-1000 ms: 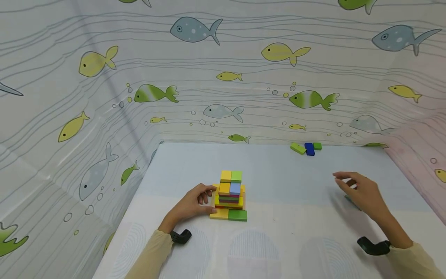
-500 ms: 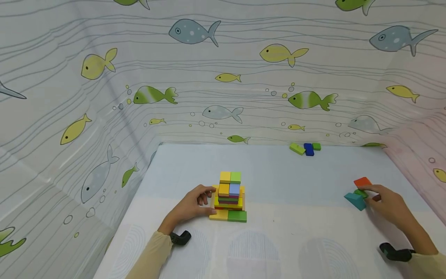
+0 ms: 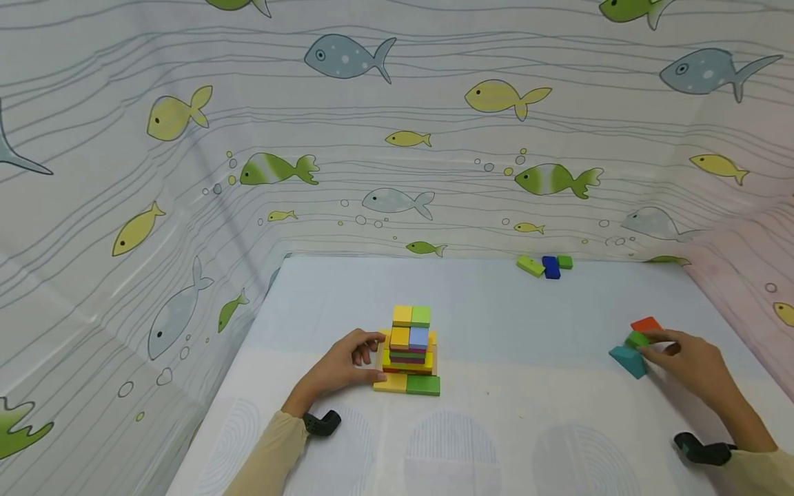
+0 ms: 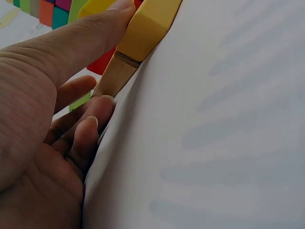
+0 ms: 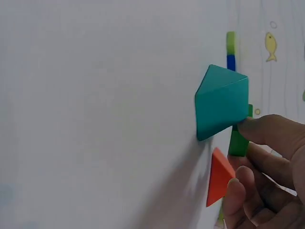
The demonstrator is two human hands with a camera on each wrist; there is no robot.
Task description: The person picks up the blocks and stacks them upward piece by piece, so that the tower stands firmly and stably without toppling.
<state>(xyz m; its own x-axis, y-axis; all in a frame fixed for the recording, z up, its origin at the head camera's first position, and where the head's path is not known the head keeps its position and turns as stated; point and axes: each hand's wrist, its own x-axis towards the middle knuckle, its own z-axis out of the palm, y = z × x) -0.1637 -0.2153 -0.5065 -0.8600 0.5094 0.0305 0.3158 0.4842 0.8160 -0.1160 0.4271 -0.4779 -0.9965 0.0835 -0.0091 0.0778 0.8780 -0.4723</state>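
Note:
A stepped tower of coloured wooden blocks [image 3: 407,358] stands left of centre in the head view. My left hand [image 3: 341,362] holds it at its left side, the thumb at a yellow block [image 4: 150,28] in front and the index finger farther back. The other fingers are bent beside it. At the right, my right hand [image 3: 691,362] pinches a small green block [image 3: 637,339] between thumb and index finger. Close by lie a teal triangular prism [image 3: 629,361] and an orange-red block [image 3: 646,324], which looks triangular in the right wrist view.
Near the back edge of the table [image 3: 509,427] lie a lime block [image 3: 530,266], a dark blue block [image 3: 551,267] and a green block [image 3: 564,262]. A fish-patterned sheet [image 3: 347,110] rises behind and along both sides.
My right hand has moved right and down to the loose pieces and taken the green block, lifting it slightly. The teal prism has shifted a little left. My left hand stays at the tower.

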